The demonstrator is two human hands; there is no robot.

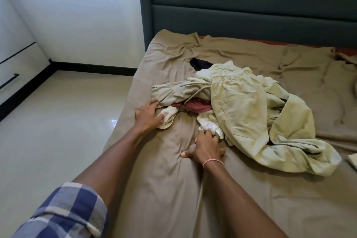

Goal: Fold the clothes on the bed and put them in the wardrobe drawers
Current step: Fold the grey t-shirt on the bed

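From the head view, a heap of clothes [231,102] lies unfolded on the bed [164,189], nearer its left edge than its right and some way short of the headboard [251,6]. A pale green garment [251,114] sprawls over the top and trails toward the near right. Khaki trousers [179,91] stick out toward the left edge, with a maroon piece [195,105] under them and something black [200,63] at the far side.

Both hands are in at the near edge of the heap. The left hand [149,115] has its grip clenched on a cream fold [169,117], just below the trousers. The right hand [207,146] grasps a white garment [209,126] with its fingers, its thumb splayed on the sheet [164,160]. To my eye they are picking one item out from under the rest, low down so the pile stays put.

The sheet between the person and the heap is bare, so there is room to drag a piece back and lay it flat. The left hand sits close to the left edge, so cloth pulled that way could slip to the floor [67,112]. The wardrobe drawers [11,75] stand across that floor at the far left, closed as far as I can see.
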